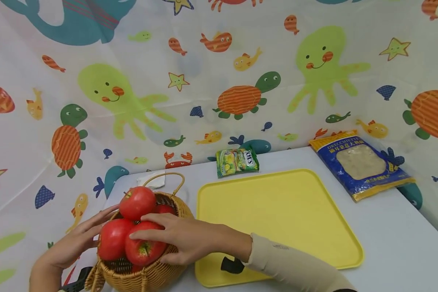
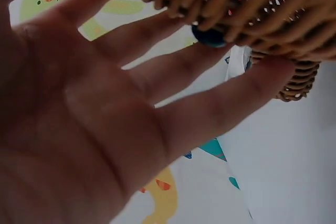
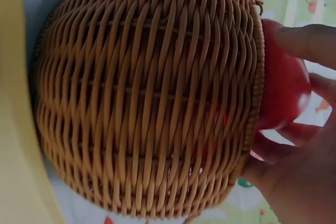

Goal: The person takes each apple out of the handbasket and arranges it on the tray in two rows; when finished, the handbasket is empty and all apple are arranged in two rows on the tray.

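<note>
Wicker basket is what lies closest, at the near left corner of the counter, and it is heaped with red apples. At least four are counted: one sits on top of the heap, two lie at the front, and a further one is partly hidden behind them.

The right hand is laid over the front of the basket, its fingers curled across the nearest apple; in the right wrist view the red fruit is seen pressed between a fingertip and the thumb side, so a grip on that apple is judged to be in place, though it is not lifted clear of the rim. The left hand is held against the basket's left side with its fingers straight and spread, touching the weave and steadying it rather than gripping anything.

Just right of the basket lies a yellow tray, and nothing is seen resting on it. Beyond the tray, further from the basket, a green sweets packet lies by the sea-creature curtain, and a blue orecchiette bag is placed well to the right.

As a judgement, the unloading is hardly begun: no apple is out of the basket, and every one of them remains to be moved.
</note>
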Motion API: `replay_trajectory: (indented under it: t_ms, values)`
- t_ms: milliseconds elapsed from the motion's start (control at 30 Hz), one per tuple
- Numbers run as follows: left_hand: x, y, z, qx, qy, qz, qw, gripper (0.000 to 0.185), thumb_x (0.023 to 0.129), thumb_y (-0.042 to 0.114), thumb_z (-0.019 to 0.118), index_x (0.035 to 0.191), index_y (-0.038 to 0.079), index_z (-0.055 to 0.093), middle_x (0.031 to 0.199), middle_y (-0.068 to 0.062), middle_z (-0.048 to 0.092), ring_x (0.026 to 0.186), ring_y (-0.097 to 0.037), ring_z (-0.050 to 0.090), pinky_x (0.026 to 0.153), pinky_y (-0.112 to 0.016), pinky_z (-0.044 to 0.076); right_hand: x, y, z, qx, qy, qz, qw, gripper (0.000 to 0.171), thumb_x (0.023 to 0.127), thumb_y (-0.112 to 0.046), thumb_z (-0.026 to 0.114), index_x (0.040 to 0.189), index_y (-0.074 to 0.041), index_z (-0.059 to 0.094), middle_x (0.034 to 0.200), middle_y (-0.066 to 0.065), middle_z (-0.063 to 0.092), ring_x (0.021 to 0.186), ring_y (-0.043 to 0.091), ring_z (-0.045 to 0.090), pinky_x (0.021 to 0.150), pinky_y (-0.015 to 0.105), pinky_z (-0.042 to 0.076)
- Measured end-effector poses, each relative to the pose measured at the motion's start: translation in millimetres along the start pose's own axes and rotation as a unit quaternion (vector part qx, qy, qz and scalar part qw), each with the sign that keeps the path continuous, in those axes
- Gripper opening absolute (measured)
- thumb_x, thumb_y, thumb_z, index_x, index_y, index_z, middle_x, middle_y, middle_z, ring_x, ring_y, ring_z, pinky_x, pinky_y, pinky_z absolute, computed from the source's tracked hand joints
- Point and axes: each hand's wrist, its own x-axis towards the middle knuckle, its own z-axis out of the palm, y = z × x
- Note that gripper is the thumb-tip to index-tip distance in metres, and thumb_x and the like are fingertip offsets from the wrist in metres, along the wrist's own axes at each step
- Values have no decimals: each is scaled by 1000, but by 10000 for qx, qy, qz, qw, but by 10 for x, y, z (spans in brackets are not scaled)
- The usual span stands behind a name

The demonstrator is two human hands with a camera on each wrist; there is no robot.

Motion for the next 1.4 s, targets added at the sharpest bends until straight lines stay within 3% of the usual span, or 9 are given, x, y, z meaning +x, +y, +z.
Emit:
replay_trajectory:
  t_ms: [233, 500, 667, 767, 867, 1000, 1100, 1233, 1400]
  values:
    - [4, -112, 33, -346, -211, 214, 9990, 55, 112, 20, 28, 165, 17, 15, 145, 34, 42, 127, 12, 45, 95, -68, 46, 103, -31, 66, 130, -91, 183, 9997, 79, 96, -21, 70, 161, -26, 25, 160, 3, 24, 138, 6, 28, 113, 21, 27]
    - [-36, -173, -5, -598, -259, 261, 9975, 55, 112, 16, 28, 165, 17, 14, 146, 31, 45, 127, 9, 48, 92, -40, 52, 151, -22, 108, 220, 188, 303, 9991, 83, 94, -30, 75, 160, -26, 26, 150, -1, 33, 132, 0, 29, 108, 16, 33]
    - [-62, -201, 31, -799, -359, 498, 9949, 51, 113, 13, 25, 163, 8, 19, 148, 26, 48, 129, 5, 50, 93, -33, 52, 79, -84, 70, 667, 1015, 505, 9913, 72, 93, -29, 75, 153, -23, 35, 152, 2, 34, 136, 6, 35, 102, 15, 39]
    - [-65, -214, 43, -886, -351, 561, 9939, 51, 113, 12, 25, 163, 7, 20, 148, 25, 49, 129, 5, 49, 93, -32, 52, -26, -117, -36, 1281, 1939, 517, 9712, 68, 93, -23, 73, 152, -20, 40, 156, 4, 34, 138, 12, 38, 98, 18, 46]
    - [-53, -221, 43, -796, -273, 641, 9944, 50, 112, 11, 25, 162, 6, 21, 147, 24, 50, 129, 5, 49, 92, -33, 52, -177, -76, -208, 1966, 2921, 711, 9333, 67, 91, -18, 73, 151, -19, 43, 153, 4, 42, 131, 17, 48, 89, 25, 55]
    - [-46, -224, 31, -665, -248, 795, 9943, 50, 111, 8, 25, 161, 3, 21, 148, 23, 50, 130, 4, 49, 93, -33, 52, -394, 186, -433, 2327, 3753, 1740, 8802, 64, 92, -18, 73, 151, -22, 47, 147, 3, 49, 121, 24, 55, 82, 34, 59]
    - [-72, -227, 10, -656, -189, 779, 9946, 50, 111, 8, 24, 161, 4, 22, 148, 23, 50, 130, 4, 49, 92, -32, 52, -484, 521, -462, 2303, 3727, 2734, 8563, 62, 94, -22, 74, 151, -24, 49, 147, 5, 50, 123, 29, 53, 82, 38, 59]
    - [-88, -234, 5, -647, -99, 645, 9958, 50, 112, 10, 25, 162, 5, 23, 147, 24, 50, 129, 6, 49, 91, -32, 52, -528, 948, -292, 2185, 3123, 3727, 8461, 62, 95, -26, 74, 151, -22, 49, 146, 10, 51, 123, 32, 51, 86, 41, 58]
    - [-50, -240, 38, -640, -93, 659, 9957, 50, 112, 10, 26, 161, 4, 23, 148, 24, 49, 130, 6, 48, 91, -33, 52, -530, 1242, -61, 1966, 2625, 4191, 8467, 62, 94, -27, 75, 150, -18, 51, 144, 11, 54, 124, 31, 53, 95, 46, 54]
